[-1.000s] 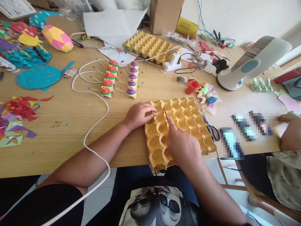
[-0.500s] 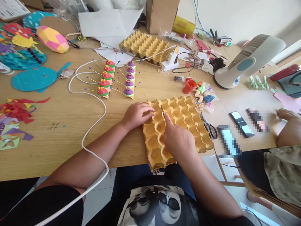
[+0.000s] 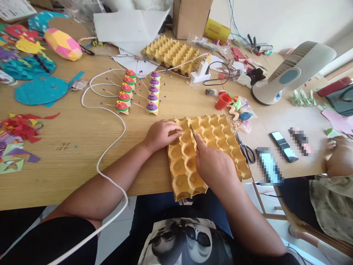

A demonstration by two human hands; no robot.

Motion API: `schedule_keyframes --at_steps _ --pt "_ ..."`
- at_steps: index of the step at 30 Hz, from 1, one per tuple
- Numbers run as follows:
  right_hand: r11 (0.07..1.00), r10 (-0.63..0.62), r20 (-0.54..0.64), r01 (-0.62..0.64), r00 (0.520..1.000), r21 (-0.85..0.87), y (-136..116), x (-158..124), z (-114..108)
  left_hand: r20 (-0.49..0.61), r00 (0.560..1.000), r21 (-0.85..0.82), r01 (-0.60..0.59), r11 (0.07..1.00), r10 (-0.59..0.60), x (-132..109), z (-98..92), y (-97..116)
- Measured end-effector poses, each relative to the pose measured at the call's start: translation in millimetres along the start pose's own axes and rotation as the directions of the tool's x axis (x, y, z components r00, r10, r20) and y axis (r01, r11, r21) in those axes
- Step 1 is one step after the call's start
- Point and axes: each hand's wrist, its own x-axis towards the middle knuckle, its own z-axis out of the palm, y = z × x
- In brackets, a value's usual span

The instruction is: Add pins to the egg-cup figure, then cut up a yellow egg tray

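A yellow pulp egg tray lies at the table's front edge, its near corner overhanging. My left hand holds the tray's far left part, fingers bent over the rim. In my right hand is a knife, index finger stretched along it; its thin dark blade points away from me and touches the tray between two rows of cups. The knife's handle is hidden inside the hand. Beside the tray's right edge lie scissors with dark handles.
Painted egg-carton caterpillars with stick legs stand beyond my left hand. A white cable loops across my left forearm. Further back are another egg tray, a power strip and a fan. Phones and another person's hand are rightward.
My right hand has shifted slightly right and toward me with the knife, along the tray. The left hand stays put. At the right, the other person's hands have moved a little.
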Motion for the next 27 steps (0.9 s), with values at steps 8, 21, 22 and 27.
schedule_keyframes --at_steps 8,21,22,27 --pt "0.999 -0.025 -0.059 0.023 0.998 -0.022 1 -5 1 -0.016 1.0 0.0 -0.017 1.0 0.017 -1 1.3 -2" --pt "0.998 -0.004 -0.044 0.002 0.999 -0.058 -2 -17 12 -0.03 0.999 0.02 -0.015 1.0 0.015 -1 1.2 1" --pt "0.998 -0.003 -0.036 0.001 0.999 -0.062 -2 -18 12 -0.03 0.999 0.019 -0.012 1.0 0.013 -1 1.3 1" --pt "0.996 -0.007 -0.041 0.004 0.999 -0.084 -2 -24 12 -0.02 1.0 0.011 0.003 1.0 -0.003 -1 1.7 1"
